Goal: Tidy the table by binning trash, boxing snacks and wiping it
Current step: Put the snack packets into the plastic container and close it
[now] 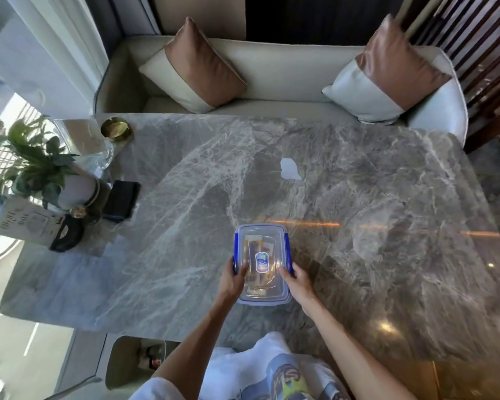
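Observation:
A clear plastic box with blue clips rests on the grey marble table, near its front edge. Its lid is on, and snack packets show through it. My left hand grips the box's left side at the blue clip. On the right side, my right hand holds the other clip. A white spill or scrap lies on the table farther back, apart from the box.
At the table's left stand a potted plant, a glass vase, a brass ashtray, a dark wallet and a paper pack. A sofa with two cushions runs behind. A bin with trash sits below left.

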`<state>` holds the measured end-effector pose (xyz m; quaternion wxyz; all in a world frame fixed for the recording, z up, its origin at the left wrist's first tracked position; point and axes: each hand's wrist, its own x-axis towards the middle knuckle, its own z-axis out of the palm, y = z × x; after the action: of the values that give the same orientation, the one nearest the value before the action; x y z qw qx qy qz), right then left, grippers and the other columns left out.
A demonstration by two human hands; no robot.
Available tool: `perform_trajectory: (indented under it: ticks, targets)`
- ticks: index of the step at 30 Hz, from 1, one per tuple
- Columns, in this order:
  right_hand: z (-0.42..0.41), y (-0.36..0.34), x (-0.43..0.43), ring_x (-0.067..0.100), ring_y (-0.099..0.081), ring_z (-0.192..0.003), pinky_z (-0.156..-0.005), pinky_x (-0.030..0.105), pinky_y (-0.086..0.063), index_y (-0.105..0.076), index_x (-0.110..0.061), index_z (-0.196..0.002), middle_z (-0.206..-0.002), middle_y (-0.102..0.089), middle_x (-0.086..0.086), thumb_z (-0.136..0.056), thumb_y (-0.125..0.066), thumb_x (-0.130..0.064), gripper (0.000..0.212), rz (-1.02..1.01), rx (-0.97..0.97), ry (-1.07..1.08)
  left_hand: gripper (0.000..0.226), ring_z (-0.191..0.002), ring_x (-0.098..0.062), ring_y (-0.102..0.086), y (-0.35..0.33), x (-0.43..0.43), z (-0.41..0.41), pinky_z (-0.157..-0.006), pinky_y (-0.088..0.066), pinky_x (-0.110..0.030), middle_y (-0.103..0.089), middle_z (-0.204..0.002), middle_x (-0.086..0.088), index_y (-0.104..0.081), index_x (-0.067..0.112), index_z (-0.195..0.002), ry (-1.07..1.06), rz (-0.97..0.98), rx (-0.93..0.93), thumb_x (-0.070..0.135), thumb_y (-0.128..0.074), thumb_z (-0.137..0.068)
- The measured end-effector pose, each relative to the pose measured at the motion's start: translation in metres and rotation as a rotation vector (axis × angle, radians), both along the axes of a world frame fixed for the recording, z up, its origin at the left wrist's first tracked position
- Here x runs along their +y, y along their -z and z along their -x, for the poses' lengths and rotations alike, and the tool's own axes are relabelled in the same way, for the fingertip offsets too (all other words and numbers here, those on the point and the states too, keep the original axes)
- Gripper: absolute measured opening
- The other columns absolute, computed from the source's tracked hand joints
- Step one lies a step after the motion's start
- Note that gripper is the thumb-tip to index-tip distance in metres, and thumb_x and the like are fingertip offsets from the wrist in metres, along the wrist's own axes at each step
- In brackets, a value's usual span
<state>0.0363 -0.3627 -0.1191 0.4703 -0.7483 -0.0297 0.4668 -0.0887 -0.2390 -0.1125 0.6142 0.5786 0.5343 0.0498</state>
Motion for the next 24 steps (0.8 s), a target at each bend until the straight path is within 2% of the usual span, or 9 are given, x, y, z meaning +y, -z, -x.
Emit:
perform_trajectory:
  ticks: [2, 4, 8, 11, 14, 17, 20, 22, 24]
  targets:
    - [0.000, 0.001, 0.001, 0.029, -0.067, -0.103, -0.092, 0.041, -0.054, -0.061, -0.011, -0.120, -0.110, -0.070, 0.013, -0.095, -0.059, -0.023, 0.028, 0.028, -0.003, 0.004, 0.057, -0.120, -0.032, -0.058, -0.001, 0.002, 0.004, -0.104, -0.047, -0.043, -0.055, -0.132, -0.017, -0.030, 0.002, -0.146, -0.042, 0.079, 0.006, 0.021, -0.054, -0.098]
    - [0.002, 0.001, 0.001, 0.021, -0.068, -0.099, -0.088, 0.034, -0.055, -0.060, -0.017, -0.120, -0.109, -0.070, 0.005, -0.093, -0.061, -0.027, 0.029, 0.049, 0.004, -0.002, 0.063, -0.123, -0.032, -0.056, 0.000, 0.004, 0.008, -0.106, -0.045, -0.047, -0.049, -0.136, -0.015, -0.023, 0.002, -0.149, -0.082, 0.163, 0.001, 0.021, -0.054, -0.098]
    - [0.019, -0.006, 0.023, 0.009, -0.066, -0.089, -0.070, 0.016, -0.053, -0.059, -0.018, -0.121, -0.108, -0.069, 0.002, -0.093, -0.062, -0.014, 0.029, 0.061, -0.031, -0.058, 0.037, -0.106, -0.034, -0.064, 0.003, 0.019, 0.032, -0.098, -0.050, -0.048, -0.064, -0.121, -0.027, -0.050, -0.006, -0.130, -0.055, 0.175, -0.035, 0.012, -0.052, -0.098]
    - [0.043, -0.012, 0.069, 0.006, -0.064, -0.084, -0.061, 0.009, -0.051, -0.059, -0.012, -0.121, -0.107, -0.069, 0.004, -0.092, -0.062, -0.007, 0.030, 0.043, -0.051, -0.144, 0.031, -0.104, -0.031, -0.062, 0.001, 0.047, 0.067, -0.099, -0.048, -0.053, -0.063, -0.119, -0.029, -0.052, -0.007, -0.125, -0.126, 0.112, -0.020, 0.010, -0.050, -0.098]
    - [0.086, -0.014, 0.132, 0.008, -0.063, -0.083, -0.067, 0.009, -0.051, -0.059, -0.005, -0.124, -0.108, -0.069, 0.007, -0.091, -0.061, -0.002, 0.034, 0.008, -0.044, -0.270, 0.030, -0.102, -0.026, -0.060, -0.006, 0.087, 0.120, -0.097, -0.049, -0.047, -0.063, -0.120, -0.027, -0.052, -0.007, -0.125, -0.248, 0.061, -0.016, 0.008, -0.046, -0.099]
    - [0.146, -0.016, 0.196, 0.013, -0.067, -0.086, -0.081, 0.027, -0.055, -0.062, -0.010, -0.121, -0.108, -0.072, 0.005, -0.089, -0.064, -0.003, 0.033, -0.018, 0.026, -0.342, 0.032, -0.113, -0.028, -0.060, -0.012, 0.139, 0.187, -0.092, -0.046, -0.033, -0.063, -0.123, -0.021, -0.053, -0.003, -0.127, -0.304, 0.004, 0.073, 0.011, -0.044, -0.100]
    - [0.217, -0.011, 0.253, 0.007, -0.070, -0.072, -0.062, 0.020, -0.055, -0.065, -0.013, -0.114, -0.092, -0.075, -0.003, -0.086, -0.068, -0.001, 0.030, -0.035, 0.127, -0.291, 0.031, -0.115, -0.033, -0.059, -0.013, 0.200, 0.256, -0.075, -0.035, -0.021, -0.063, -0.122, -0.020, -0.053, -0.003, -0.126, -0.279, -0.093, 0.182, 0.013, -0.044, -0.101]
    - [0.267, -0.008, 0.283, 0.004, -0.068, -0.065, -0.053, 0.015, -0.051, -0.065, -0.014, -0.113, -0.087, -0.073, -0.005, -0.085, -0.068, -0.001, 0.031, -0.048, 0.155, -0.211, 0.034, -0.120, -0.035, -0.056, -0.015, 0.239, 0.296, -0.083, -0.036, -0.027, -0.060, -0.128, -0.022, -0.050, -0.002, -0.130, -0.256, -0.139, 0.250, 0.014, -0.042, -0.101]
    - [0.313, -0.006, 0.307, 0.009, -0.067, -0.070, -0.059, 0.020, -0.053, -0.064, -0.014, -0.115, -0.090, -0.073, -0.001, -0.085, -0.068, 0.000, 0.033, -0.055, 0.178, -0.143, 0.035, -0.123, -0.035, -0.055, -0.017, 0.271, 0.330, -0.095, -0.040, -0.033, -0.057, -0.133, -0.022, -0.047, -0.001, -0.133, -0.225, -0.153, 0.276, 0.012, -0.041, -0.102]
